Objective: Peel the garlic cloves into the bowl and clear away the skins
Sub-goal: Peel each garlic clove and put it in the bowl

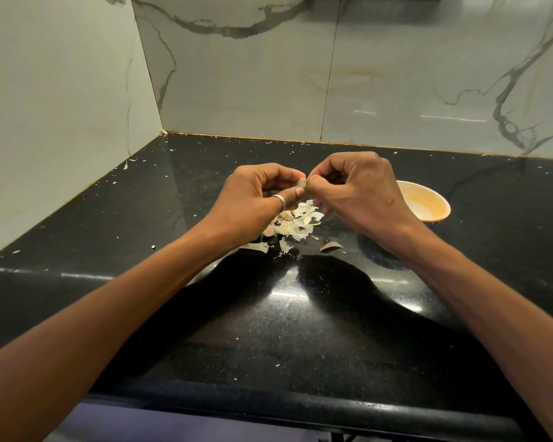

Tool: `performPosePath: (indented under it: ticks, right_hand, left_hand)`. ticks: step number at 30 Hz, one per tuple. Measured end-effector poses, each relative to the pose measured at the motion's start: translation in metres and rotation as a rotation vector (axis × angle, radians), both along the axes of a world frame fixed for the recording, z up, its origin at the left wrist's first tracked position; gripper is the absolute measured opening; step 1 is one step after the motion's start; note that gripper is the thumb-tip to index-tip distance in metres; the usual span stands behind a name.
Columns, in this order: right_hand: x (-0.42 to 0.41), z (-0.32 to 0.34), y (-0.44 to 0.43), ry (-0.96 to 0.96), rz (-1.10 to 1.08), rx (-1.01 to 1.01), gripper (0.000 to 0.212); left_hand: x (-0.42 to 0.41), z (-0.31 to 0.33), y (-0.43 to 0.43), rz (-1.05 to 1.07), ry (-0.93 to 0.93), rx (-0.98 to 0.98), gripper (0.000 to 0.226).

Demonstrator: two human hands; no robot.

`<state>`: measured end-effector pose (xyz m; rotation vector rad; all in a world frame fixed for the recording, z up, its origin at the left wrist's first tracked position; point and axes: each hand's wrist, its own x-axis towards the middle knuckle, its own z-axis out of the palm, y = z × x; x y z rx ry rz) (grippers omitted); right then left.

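**While both hands pinch one clove, skins lie heaped beneath them**

Where the black speckled countertop (300,330) meets the grey-veined marble wall tiles (396,74), small pale flecks are scattered along the back edge and out toward the left corner. Two bare forearms reach in from the near edge, and their dark reflections show on the glossy stone.

The left hand (253,193) and right hand (358,193) meet above the middle of the counter, both with fingers curled inward. Between them, held off the surface, is a single garlic clove (301,183), pinched by the left thumb and fingertips on one side and by the right thumb and forefinger on the other.

An orange-stained bowl (426,202) sits on the counter just behind the right hand, partly hidden by it.

Directly below the hands lies a loose pile of garlic skins (300,223), with a few whole cloves (268,231) at its left edge. A brownish piece (330,247) lies apart, near the pile's right side; clove or husk, I cannot tell.

A silver ring (280,200) circles the left thumb.
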<state>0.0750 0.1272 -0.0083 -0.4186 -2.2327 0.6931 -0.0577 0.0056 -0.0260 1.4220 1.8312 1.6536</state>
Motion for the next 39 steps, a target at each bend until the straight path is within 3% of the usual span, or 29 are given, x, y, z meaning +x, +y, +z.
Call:
performPosePath:
  ticks: [9,14,28,39]
  right_hand:
    - [-0.003,0.001,0.005,0.019,0.09,-0.38,0.011]
    - [-0.003,0.002,0.005,0.043,0.145,-0.485,0.011]
    - [-0.001,0.007,-0.002,0.048,0.168,-0.484,0.012]
    - [0.003,0.006,-0.001,-0.031,0.125,-0.309,0.028]
  left_hand:
    - [0.006,0.004,-0.001,-0.059,-0.18,0.012,0.024]
    - [0.003,0.005,0.0,-0.085,-0.344,0.022,0.023]
    - [-0.007,0.007,0.004,-0.044,-0.65,0.126,0.014]
    - [-0.003,0.006,0.0,-0.104,-0.451,0.038,0.023]
